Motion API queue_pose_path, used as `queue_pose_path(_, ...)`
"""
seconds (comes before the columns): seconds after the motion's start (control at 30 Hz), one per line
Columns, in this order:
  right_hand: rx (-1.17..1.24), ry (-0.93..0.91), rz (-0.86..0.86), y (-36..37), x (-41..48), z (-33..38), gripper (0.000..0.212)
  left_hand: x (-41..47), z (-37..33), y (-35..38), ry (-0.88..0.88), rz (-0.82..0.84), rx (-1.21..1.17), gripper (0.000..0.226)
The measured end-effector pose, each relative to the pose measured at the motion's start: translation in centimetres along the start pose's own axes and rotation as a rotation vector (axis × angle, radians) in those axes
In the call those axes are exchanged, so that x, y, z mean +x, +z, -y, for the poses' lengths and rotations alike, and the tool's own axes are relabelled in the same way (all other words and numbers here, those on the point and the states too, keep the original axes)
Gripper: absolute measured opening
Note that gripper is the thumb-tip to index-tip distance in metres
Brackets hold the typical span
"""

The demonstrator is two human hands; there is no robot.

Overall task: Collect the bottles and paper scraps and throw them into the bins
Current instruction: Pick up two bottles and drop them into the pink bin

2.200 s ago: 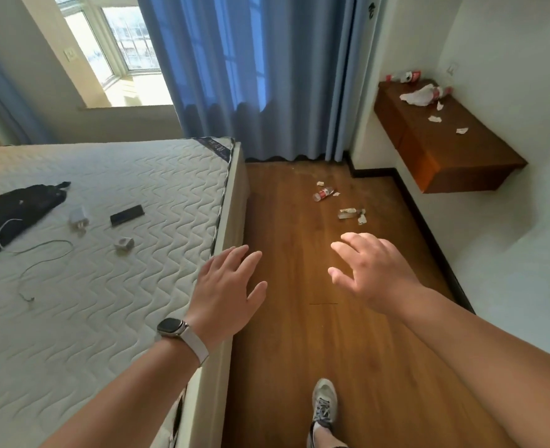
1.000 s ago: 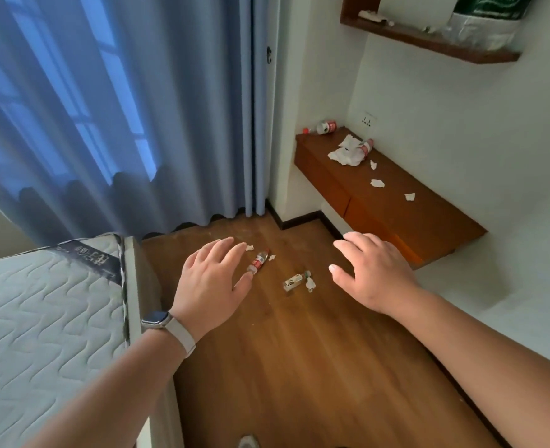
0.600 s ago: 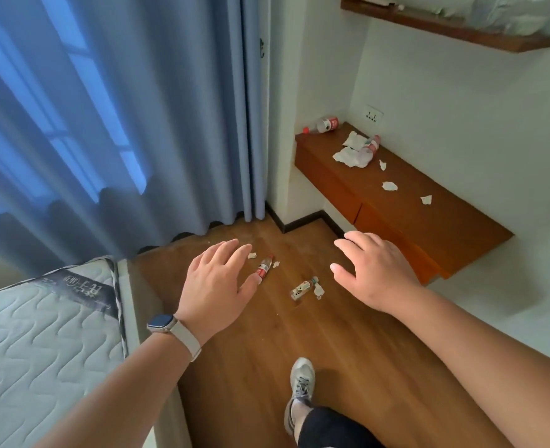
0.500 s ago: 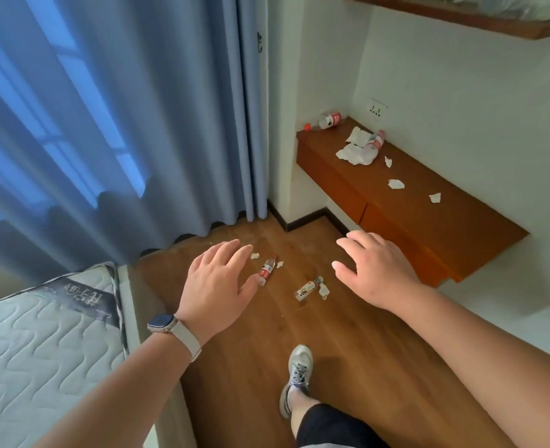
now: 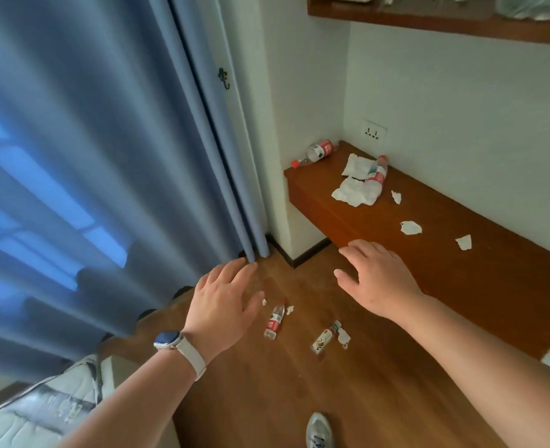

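We see two small clear plastic bottles lying on their sides on the glossy wood-plank floor (image 5: 299, 383). The red-labelled bottle (image 5: 274, 321) has its long axis running almost straight away from us, cap pointing toward the blue curtain (image 5: 89, 156). The white-labelled bottle (image 5: 325, 337) lies slanted, its cap end pointing up and right toward the wooden desk (image 5: 461, 286). Small torn paper scraps (image 5: 344, 337) sit just beside each of them.

On the smooth reddish-brown desk, a third bottle (image 5: 319, 151) lies in the back corner, its red cap pointing left past the edge. A fourth bottle (image 5: 378, 172) rests on a crumpled white tissue (image 5: 352, 190), cap toward the wall. Three ragged scraps lie farther along the desktop.

Our left hand (image 5: 225, 305), a watch with a pale band (image 5: 183, 347) on its wrist, hovers palm down with fingers spread and nothing in it. Our right hand (image 5: 377, 279) hangs likewise, fingers loosely splayed and empty, near the desk's front edge.
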State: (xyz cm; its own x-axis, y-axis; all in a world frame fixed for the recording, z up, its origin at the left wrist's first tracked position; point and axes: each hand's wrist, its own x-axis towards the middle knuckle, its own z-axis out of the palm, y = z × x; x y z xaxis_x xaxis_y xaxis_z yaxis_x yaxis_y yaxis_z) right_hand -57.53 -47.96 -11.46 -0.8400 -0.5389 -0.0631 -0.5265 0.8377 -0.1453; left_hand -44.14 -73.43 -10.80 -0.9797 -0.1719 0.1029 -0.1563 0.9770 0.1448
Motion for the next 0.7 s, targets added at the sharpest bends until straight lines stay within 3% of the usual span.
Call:
queue_pose_path(0.3, 0.047, 0.166, -0.032, -1.8, 5.8, -7.4, 0.063, 11.3, -3.2, -0.1, 0.139, 0.012, 0.06, 0.051)
queue_pose_path(0.7, 0.058, 0.327, -0.031, -0.7, 10.7, -12.0, 0.059, 23.4, -5.2, 4.0, 0.25, 0.071, 0.002, 0.055)
